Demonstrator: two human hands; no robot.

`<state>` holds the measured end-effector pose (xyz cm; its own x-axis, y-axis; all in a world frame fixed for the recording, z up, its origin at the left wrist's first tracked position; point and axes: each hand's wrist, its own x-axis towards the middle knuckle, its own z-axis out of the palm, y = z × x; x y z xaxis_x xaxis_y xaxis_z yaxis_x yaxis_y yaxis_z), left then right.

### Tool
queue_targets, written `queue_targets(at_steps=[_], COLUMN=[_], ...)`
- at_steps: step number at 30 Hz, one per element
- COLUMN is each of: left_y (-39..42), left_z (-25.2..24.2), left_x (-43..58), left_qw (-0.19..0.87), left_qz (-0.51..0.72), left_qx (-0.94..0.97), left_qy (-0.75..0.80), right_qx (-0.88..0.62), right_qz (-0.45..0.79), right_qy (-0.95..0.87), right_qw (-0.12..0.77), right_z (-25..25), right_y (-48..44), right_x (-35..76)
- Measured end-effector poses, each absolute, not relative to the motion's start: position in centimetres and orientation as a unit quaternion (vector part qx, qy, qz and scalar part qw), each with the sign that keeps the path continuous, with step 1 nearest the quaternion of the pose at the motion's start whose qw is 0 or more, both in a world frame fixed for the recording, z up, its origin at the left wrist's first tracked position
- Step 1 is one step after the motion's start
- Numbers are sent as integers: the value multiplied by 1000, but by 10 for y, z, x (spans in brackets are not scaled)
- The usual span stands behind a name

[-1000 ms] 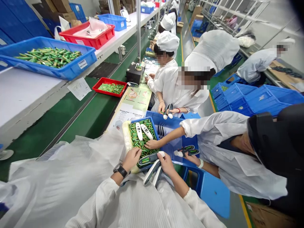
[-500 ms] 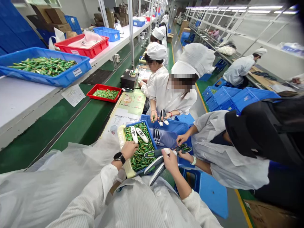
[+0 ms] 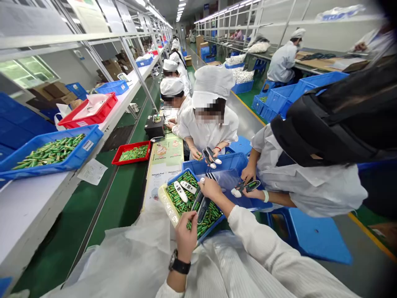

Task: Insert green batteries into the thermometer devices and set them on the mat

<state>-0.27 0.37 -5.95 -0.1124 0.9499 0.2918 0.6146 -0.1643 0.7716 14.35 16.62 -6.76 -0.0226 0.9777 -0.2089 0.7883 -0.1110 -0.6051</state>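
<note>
My right hand [image 3: 211, 188] is closed on two dark-backed handheld thermometers [image 3: 204, 210] with pale tips, held over a blue bin [image 3: 214, 225] of green batteries [image 3: 176, 203]. Near their lower ends is my left hand [image 3: 186, 234], wearing a black watch, its thumb and fingers pinched together. What sits in that pinch, if anything, is too small to make out. Two white thermometers [image 3: 180, 191] with small screens lie face up on the batteries. Yellowish wrap [image 3: 167, 203] covers the bin's left edge.
A co-worker's hands [image 3: 252, 182] at right hold another thermometer with its battery bay showing. Across the larger blue crate [image 3: 238, 159], a second co-worker's hands [image 3: 206, 155] hold thermometers. A red tray [image 3: 132, 153] and a blue tray [image 3: 51, 151], both with batteries, stand at left.
My right hand has moved left over the battery bin with the thermometers. My left hand has drawn back and right, toward their lower ends. The camera view has turned to the right.
</note>
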Motion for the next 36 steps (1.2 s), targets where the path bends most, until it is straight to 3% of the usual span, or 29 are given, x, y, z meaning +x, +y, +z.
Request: queue_targets(at_steps=[7,19,23,29,36], left_y=[4,-14,-13,-15,-13], left_z=[-73,-67,-69,-70,-76], left_x=[6,-3,-3,2,4], left_qw=[52,-20,-20,6,67], left_qz=[409,412,399,474,449], left_qx=[715,741,747,670,661], left_qy=[564,530,532,571,597], right_qx=[-667,-633,-628,-624,-633], right_qz=[337,372,379,379,372], right_qy=[-633,-633,-632,-634,-632], right_qw=[205,245,251,253,248], right_z=[-60,-57,-57,-51,-49], right_y=[165,162,162,165,161], right_x=[134,133,133,139,148])
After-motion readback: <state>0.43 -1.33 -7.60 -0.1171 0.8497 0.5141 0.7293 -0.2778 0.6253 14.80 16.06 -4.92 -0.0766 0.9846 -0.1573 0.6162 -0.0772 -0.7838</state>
